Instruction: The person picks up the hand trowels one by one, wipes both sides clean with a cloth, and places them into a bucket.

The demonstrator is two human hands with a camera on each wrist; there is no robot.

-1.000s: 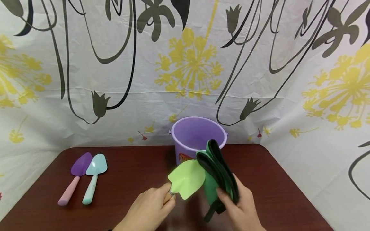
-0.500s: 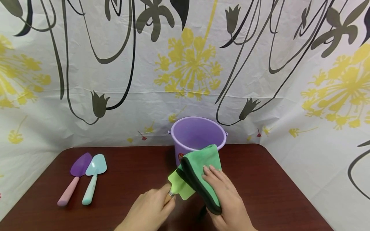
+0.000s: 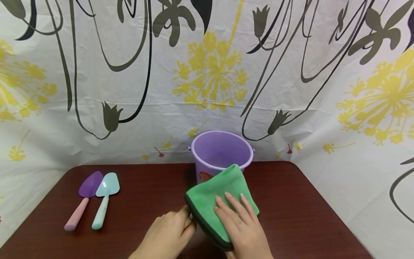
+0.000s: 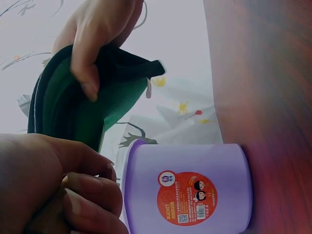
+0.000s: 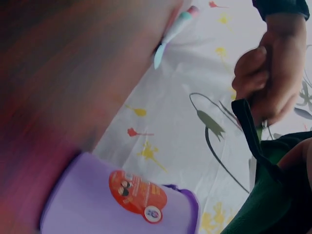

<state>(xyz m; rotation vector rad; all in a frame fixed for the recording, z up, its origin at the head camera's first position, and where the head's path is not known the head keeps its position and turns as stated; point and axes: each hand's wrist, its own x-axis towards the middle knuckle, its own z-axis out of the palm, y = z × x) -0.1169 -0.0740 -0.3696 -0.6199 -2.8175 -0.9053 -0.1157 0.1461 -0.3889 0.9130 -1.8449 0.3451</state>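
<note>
My left hand (image 3: 166, 232) grips the handle of a small trowel. Its light green blade, seen in the earlier frames, is now hidden by a folded green cloth (image 3: 210, 198) with dark edging. On top of that cloth lie the fingers of my right hand (image 3: 244, 225). From below, the left wrist view shows the right thumb (image 4: 87, 73) pressing the cloth's underside, so the hand holds it between thumb and fingers. A dark loop (image 5: 246, 124) hangs from the cloth in the right wrist view. Just behind stands a purple bucket (image 3: 202, 163) with a red label.
On the left of the dark red-brown table (image 3: 145, 194) lie a purple trowel (image 3: 90, 184) with a pink handle and a light blue trowel (image 3: 108, 184), their blades touching. A white flowered curtain (image 3: 181, 86) hangs behind the table.
My right hand has turned over and shifted left, bringing the cloth across the trowel's green blade until it covers it. The left hand has stayed in place.
</note>
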